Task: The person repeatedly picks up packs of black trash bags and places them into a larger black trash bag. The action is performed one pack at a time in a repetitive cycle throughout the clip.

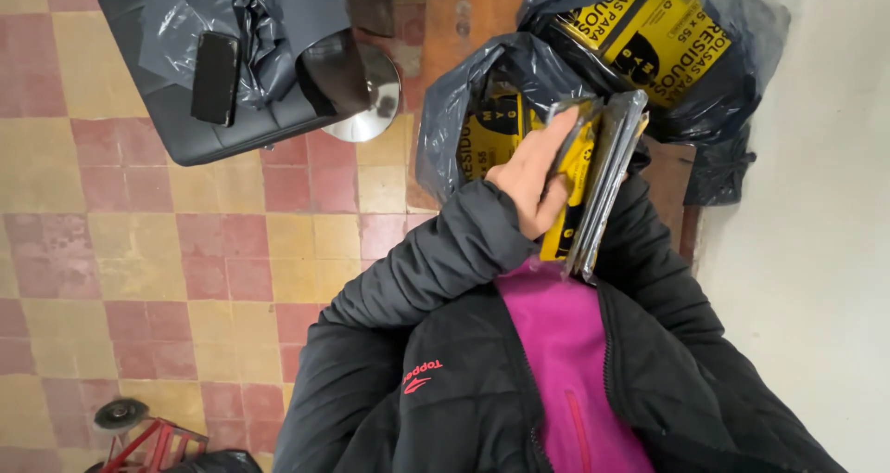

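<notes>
The left arm, in a black puffer sleeve, bends up from the elbow across the chest, its cuff ending at the wrist. The left hand (536, 178) is bare and raised in front of the chest, its fingers (559, 130) straight, close together and laid flat, pointing up and away from the body, the thumb tucked low beside the palm. The right arm, also in a black sleeve, rises along the right side of the body; the right hand is hidden, so its pose cannot be told.
</notes>
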